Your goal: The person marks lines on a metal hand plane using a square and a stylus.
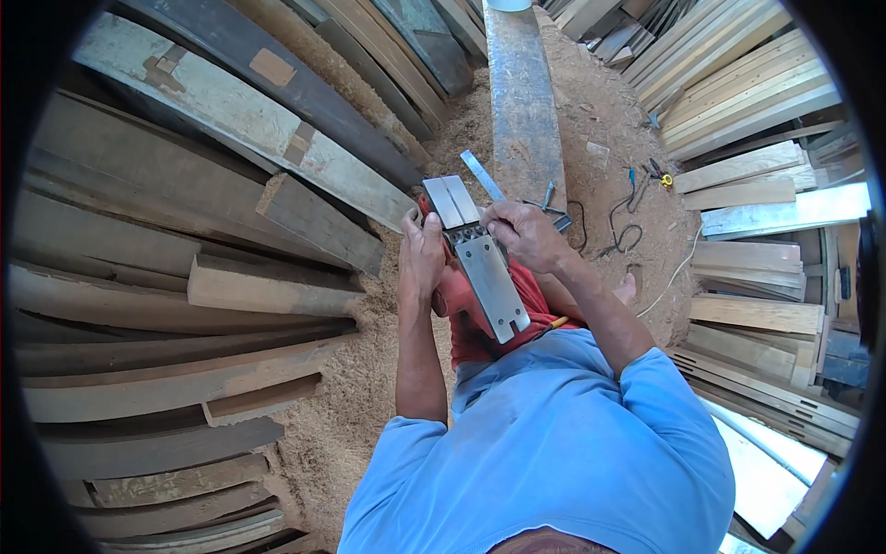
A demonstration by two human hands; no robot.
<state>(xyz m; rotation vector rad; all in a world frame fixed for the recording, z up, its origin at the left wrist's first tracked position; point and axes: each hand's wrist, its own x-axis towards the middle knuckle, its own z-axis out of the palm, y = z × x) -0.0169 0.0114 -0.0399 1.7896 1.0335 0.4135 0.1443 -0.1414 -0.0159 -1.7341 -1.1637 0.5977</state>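
Observation:
An electric hand planer (495, 286) lies sole-up across my lap, its two flat metal plates facing me. Between the plates the cutter drum (466, 234) shows a row of bolts. My left hand (422, 254) is closed around the planer's left side, thumb near the front plate. At the right end of the drum, my right hand (526, 235) has its fingers pressed together; whatever they hold is hidden. Just beyond the planer a flat metal strip (482, 175) rests at the plank. A tool with a yellow handle (557, 323) lies against my shorts.
A long worn plank (528, 111) runs away from me over sawdust-covered ground. Metal tools (551, 198) sit at its near right. Right of it are a dark cable (630, 226) and a yellow item (665, 179). Stacked boards (138, 249) line the left, more timber (748, 314) the right.

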